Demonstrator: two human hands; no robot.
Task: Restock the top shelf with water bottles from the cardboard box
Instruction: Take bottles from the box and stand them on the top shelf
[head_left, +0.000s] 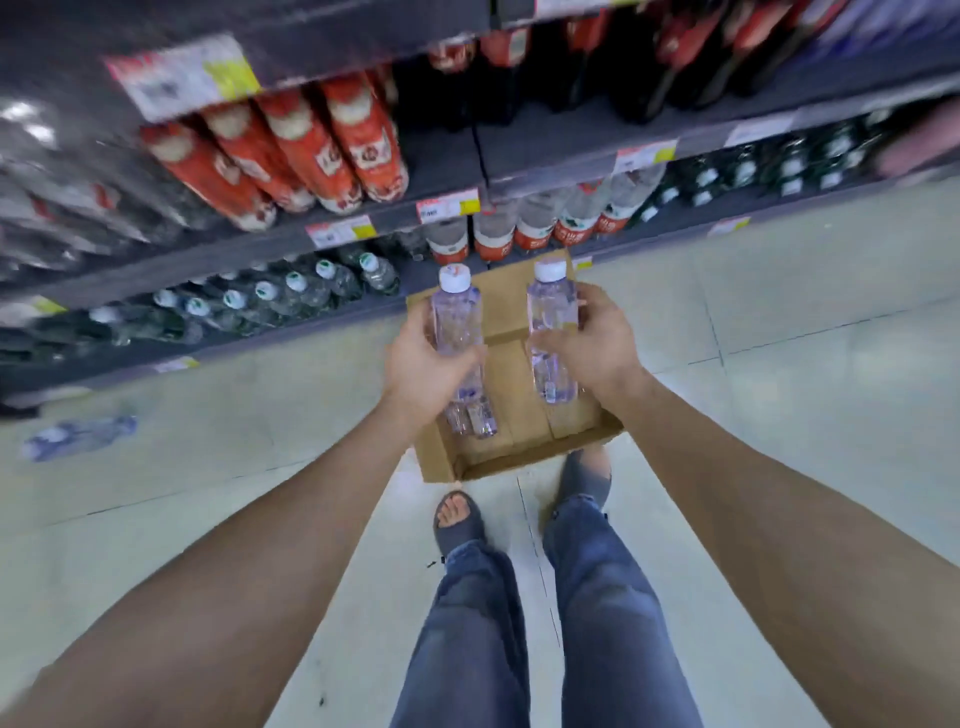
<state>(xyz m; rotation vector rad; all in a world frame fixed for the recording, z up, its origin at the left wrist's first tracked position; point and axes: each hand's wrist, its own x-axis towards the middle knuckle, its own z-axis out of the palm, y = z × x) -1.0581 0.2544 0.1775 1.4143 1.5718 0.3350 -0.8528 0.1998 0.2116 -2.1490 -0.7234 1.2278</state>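
The person's feet (460, 519) in open sandals stand on the tiled floor (779, 415) just behind the cardboard box (441, 460), so any step forward has to go round it. Both arms reach out above the box. The left hand (423, 364) grips one water bottle (457, 312) round its middle. The right hand (597, 348) grips a second bottle (551, 312), its fingers (592, 306) curled round the clear body. Both white caps point up, and both bottles are clear of the box and well apart from any shelf.

This looks like the carrying step: the bottles are picked up but not yet placed. The next move, as I judge it, is to lift both and stand them on the top shelf, which lies above what the view shows. The reach is long, and the thin plastic may give under a hard squeeze.

A few bottles (475, 421) sit at the left side of the box and the rest of its bottom is bare cardboard, so the job seems far along. Crumpled plastic wrap (78, 436) lies on the floor to the left, out of the way.

Beyond, the shelves (571, 140) are packed, with green-capped bottles (296, 291) lowest, red-labelled ones (322, 150) above and dark bottles (649, 67) higher. Price tags (447, 205) jut from the shelf edges, and the bottles must pass them on the way up.
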